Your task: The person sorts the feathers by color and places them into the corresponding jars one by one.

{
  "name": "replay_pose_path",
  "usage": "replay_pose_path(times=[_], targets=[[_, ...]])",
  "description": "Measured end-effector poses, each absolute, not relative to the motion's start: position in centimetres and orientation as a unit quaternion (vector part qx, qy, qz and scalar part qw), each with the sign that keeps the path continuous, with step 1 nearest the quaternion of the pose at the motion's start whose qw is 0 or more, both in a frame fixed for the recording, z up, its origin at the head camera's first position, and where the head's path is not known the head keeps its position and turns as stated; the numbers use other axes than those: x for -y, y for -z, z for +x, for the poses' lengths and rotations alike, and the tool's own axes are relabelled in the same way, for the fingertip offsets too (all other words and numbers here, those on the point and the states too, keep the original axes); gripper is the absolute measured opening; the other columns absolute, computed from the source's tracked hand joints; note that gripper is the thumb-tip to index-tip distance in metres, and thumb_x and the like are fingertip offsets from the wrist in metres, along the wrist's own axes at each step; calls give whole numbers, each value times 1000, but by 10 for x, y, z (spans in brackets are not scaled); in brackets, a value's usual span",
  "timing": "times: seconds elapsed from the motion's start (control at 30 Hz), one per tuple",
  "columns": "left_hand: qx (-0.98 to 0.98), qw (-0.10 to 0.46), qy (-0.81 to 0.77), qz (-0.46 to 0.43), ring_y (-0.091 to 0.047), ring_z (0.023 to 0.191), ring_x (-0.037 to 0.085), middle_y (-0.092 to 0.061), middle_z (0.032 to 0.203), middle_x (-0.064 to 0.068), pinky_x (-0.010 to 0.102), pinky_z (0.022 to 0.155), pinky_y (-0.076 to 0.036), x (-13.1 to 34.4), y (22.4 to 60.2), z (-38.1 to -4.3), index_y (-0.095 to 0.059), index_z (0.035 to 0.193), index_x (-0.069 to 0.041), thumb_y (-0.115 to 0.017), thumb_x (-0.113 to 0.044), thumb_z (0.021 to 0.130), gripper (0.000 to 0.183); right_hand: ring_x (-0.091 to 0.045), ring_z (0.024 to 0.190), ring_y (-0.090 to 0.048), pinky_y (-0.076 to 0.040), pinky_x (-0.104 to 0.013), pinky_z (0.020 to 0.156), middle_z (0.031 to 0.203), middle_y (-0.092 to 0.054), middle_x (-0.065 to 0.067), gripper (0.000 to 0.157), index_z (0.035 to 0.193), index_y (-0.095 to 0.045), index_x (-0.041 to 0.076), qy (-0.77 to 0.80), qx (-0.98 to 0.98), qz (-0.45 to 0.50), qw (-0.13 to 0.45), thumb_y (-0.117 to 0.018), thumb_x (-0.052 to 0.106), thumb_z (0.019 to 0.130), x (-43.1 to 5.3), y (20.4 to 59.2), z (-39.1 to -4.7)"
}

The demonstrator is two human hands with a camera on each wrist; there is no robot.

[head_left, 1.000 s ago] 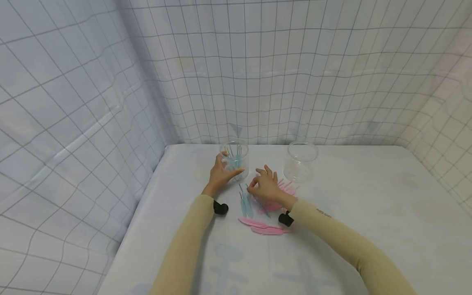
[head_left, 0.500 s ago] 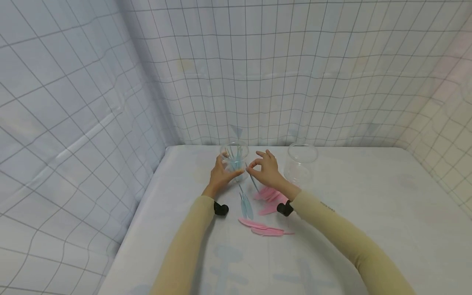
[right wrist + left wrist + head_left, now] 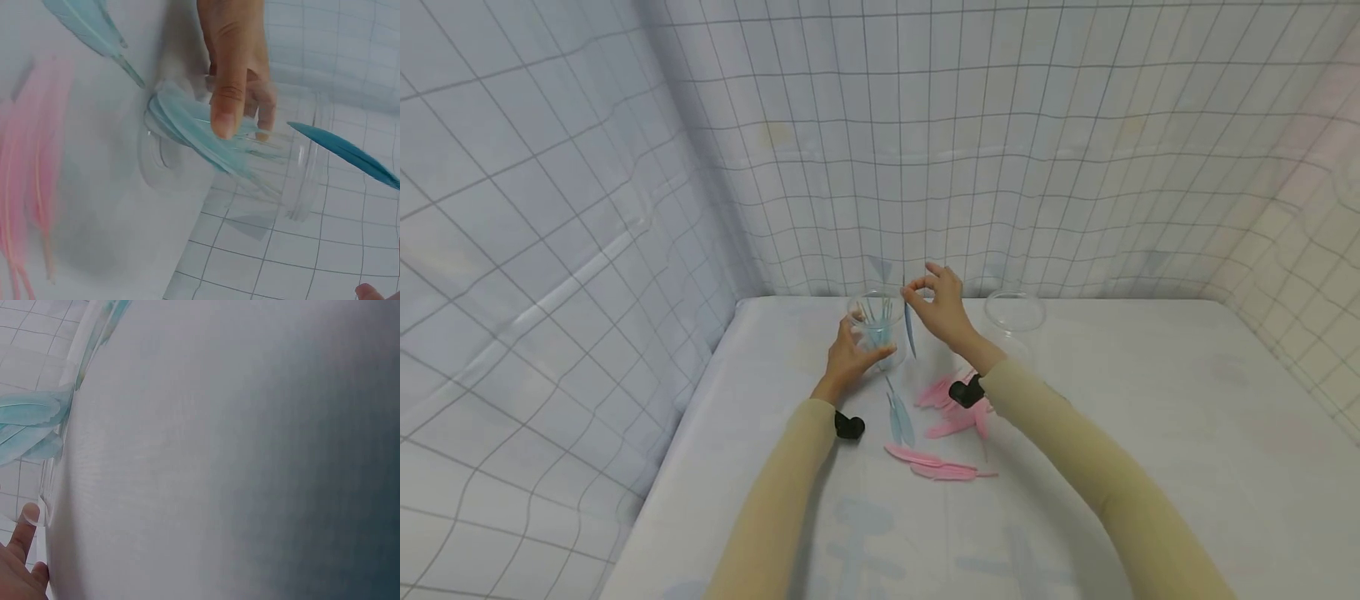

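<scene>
In the head view, my left hand (image 3: 847, 357) holds a clear jar (image 3: 877, 327) on the table, thumb in front and fingers behind it. Several pale blue feathers (image 3: 194, 128) stand inside with their quills up. Beside this jar's rim, my right hand (image 3: 944, 310) pinches one darker blue feather (image 3: 910, 330) near its upper end, and it hangs down. The right wrist view shows the vane (image 3: 350, 153) of that feather just outside the jar's mouth. On the table in front of the jar lie a few pale blue feathers (image 3: 900, 421).
Right of the blue feathers lies a heap of pink feathers (image 3: 957, 421), partly under my right forearm. Nearer me are more pink feathers (image 3: 936, 468). A second clear jar (image 3: 1015, 312) stands at the back right, partly behind my arm. Grid-patterned cloth (image 3: 940, 150) hangs behind the table.
My right hand has lifted the darker blue feather from the table, moving away from me and up to the jar's rim height. The left hand has stayed on the jar.
</scene>
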State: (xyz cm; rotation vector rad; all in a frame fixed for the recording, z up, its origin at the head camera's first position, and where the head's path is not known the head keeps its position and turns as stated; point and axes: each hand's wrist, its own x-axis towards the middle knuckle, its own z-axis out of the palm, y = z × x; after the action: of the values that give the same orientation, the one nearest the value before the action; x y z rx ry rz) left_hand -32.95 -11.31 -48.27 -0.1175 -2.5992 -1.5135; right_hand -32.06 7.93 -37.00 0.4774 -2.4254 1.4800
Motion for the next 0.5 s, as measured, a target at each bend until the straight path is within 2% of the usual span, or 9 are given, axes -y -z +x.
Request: replay_pose_path(times=[0.17, 0.3, 0.5], targets=[[861, 66, 503, -36, -44, 126, 33, -44, 138, 21, 50, 98, -37, 113, 483, -329, -28, 134, -22, -79, -49, 73, 84, -30, 138, -10, -17, -55, 106, 149, -29, -13, 23, 96, -63, 5, -542, 817, 144, 135, -60, 28, 95, -72, 358, -323], [860, 67, 505, -39, -44, 126, 33, -43, 138, 22, 50, 97, -38, 114, 484, -329, -29, 134, -22, -79, -48, 73, 83, -26, 138, -11, -18, -53, 106, 149, -29, -10, 23, 97, -60, 6, -567, 797, 142, 152, -57, 29, 96, -63, 349, -325], [861, 73, 502, -39, -45, 125, 31, -44, 138, 19, 49, 98, -37, 113, 486, -330, -28, 135, -23, -79, -48, 73, 84, -25, 135, -24, -15, -43, 107, 140, -41, -15, 17, 93, -59, 3, -574, 770, 158, 232, -59, 20, 95, -51, 346, -335]])
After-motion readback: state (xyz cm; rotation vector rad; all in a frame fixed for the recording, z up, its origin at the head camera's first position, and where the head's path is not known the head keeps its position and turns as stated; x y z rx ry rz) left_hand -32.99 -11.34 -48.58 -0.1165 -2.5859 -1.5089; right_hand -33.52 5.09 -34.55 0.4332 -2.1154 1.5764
